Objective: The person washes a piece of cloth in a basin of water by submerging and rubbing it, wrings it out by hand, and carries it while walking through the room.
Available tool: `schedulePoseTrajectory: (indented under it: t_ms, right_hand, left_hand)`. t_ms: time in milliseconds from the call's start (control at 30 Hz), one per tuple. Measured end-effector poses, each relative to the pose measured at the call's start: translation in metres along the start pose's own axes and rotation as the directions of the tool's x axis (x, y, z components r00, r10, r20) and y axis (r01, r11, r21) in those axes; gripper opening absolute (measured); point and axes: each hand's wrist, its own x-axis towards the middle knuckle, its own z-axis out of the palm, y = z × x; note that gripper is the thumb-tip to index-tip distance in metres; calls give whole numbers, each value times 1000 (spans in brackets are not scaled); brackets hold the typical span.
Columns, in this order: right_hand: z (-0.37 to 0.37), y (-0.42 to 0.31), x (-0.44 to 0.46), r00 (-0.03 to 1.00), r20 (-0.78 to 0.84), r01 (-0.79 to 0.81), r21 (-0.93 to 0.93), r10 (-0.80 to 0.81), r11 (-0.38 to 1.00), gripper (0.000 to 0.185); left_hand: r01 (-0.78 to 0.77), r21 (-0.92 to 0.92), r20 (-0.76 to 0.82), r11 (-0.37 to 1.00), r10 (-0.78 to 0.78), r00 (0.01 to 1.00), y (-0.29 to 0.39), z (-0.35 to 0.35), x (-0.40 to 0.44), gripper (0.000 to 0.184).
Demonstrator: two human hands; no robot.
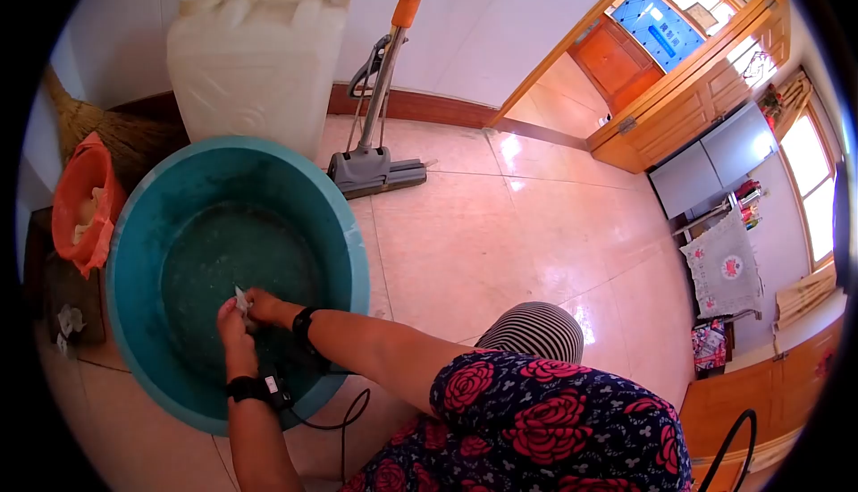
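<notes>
Inside a large teal plastic tub (353, 260), my two hands meet low over its dark green bottom. My left hand (234, 329) is closed on a small whitish, pointed piece (241, 299), too small to name. From the other side my right hand (264, 307) closes in against the same piece, its fingers bent. Fingertips of both hands are partly hidden by each other. Whether the tub holds water, I cannot tell for sure. Black bands with a cable (344, 420) are strapped around both wrists.
Behind the tub stand a big white plastic jug (255, 63) and a mop with an orange handle (384, 126). At left are a straw broom (112, 134) and a red-lined bin (85, 201). A striped round shape (536, 329) lies beside my sleeve; a doorway opens at upper right.
</notes>
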Motion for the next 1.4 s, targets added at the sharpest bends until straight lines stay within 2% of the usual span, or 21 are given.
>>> schedulePoseTrajectory:
  t_ms: [100, 200, 233, 300, 333, 400, 433, 500, 533, 600, 700, 800, 833, 900, 1000, 1100, 1133, 1200, 1267, 1367, 1400]
  right_hand:
    - [-21, -17, 10, 989, 114, -108, 98, 97, 989, 23]
    - [-19, -11, 8, 905, -374, -108, 252, 200, 962, 29]
    - [-19, -5, 10, 888, -412, -115, 226, 202, 967, 31]
    - [-23, -4, 12, 852, -486, -125, 173, 195, 977, 35]
    - [-22, -7, 9, 835, -541, -58, 98, 102, 994, 32]
    - [-21, -12, -1, 775, -625, 63, -64, -90, 996, 27]
    - [-15, 3, 12, 886, -447, 96, -86, -125, 992, 28]
    - [2, 52, 55, 984, -38, 171, -109, -176, 979, 30]
    - [-2, 35, 41, 992, 63, 103, 43, -105, 994, 30]
    - [-10, -3, 11, 957, 291, -88, 313, -7, 946, 30]
    - [-17, -31, -24, 996, 71, 5, 603, -60, 798, 24]
    - [-9, 15, 34, 904, -414, 76, 403, 108, 912, 31]
    - [-12, 13, 33, 888, -441, 10, 303, 131, 953, 31]
    - [-25, 12, 27, 847, -505, -134, 98, 166, 986, 29]
    - [-19, -5, 3, 660, -745, -45, 84, 93, 995, 25]
    - [-6, 29, 25, 932, -304, 122, -250, -197, 961, 26]
    - [-3, 31, 27, 986, -55, 159, 20, -158, 987, 27]
    - [0, -3, -1, 867, 431, -8, 517, -252, 856, 31]
    - [-8, -47, -39, 884, 397, 19, 496, -246, 868, 35]
    - [-7, -47, -35, 963, 200, 103, 345, -180, 933, 38]
    - [-5, -41, -25, 981, 106, 128, 267, -161, 955, 39]
  left_hand:
    - [-179, -50, -27, 983, 178, 984, 15, -3, -4, 26]
    - [-269, -58, -83, 961, 264, 961, 17, 0, -4, 25]
    - [-285, -25, -90, 958, 281, 955, 15, -1, -5, 25]
    - [-126, 161, 21, 979, 125, 992, 9, -4, -3, 28]
    - [-54, 257, 65, 965, 39, 997, 8, -5, -1, 30]
    - [-59, 385, 18, 921, 57, 998, 10, 7, -15, 34]
    - [-59, 446, -5, 893, 68, 998, 15, 13, -25, 37]
    - [12, 236, 101, 972, -37, 994, -2, 2, -4, 35]
    - [59, 130, 163, 990, -80, 983, -4, 0, 0, 34]
    - [-11, 48, 26, 999, 10, 1000, 0, -5, 0, 35]
    - [-121, -22, -49, 992, 120, 992, 11, -10, -4, 35]
    - [-245, 73, -120, 967, 252, 960, 8, -21, 5, 33]
    - [-285, 130, -150, 950, 302, 941, -1, -28, 15, 32]
    - [-204, 167, 4, 965, 206, 978, -22, -41, 37, 30]
    - [70, 149, 67, 986, -80, 995, -12, -29, 12, 27]
    - [244, -28, 119, 969, -239, 964, 11, -9, -26, 24]
    - [169, -59, 187, 984, -156, 970, 10, -9, -28, 26]
    - [-49, -104, 315, 993, 79, 946, 22, -3, -51, 34]
    - [198, -250, 429, 948, -75, 900, 43, -3, -52, 38]
    - [213, -299, 371, 930, -92, 924, 39, -6, -41, 32]
    - [164, -265, 257, 950, -95, 962, 32, -3, -36, 30]
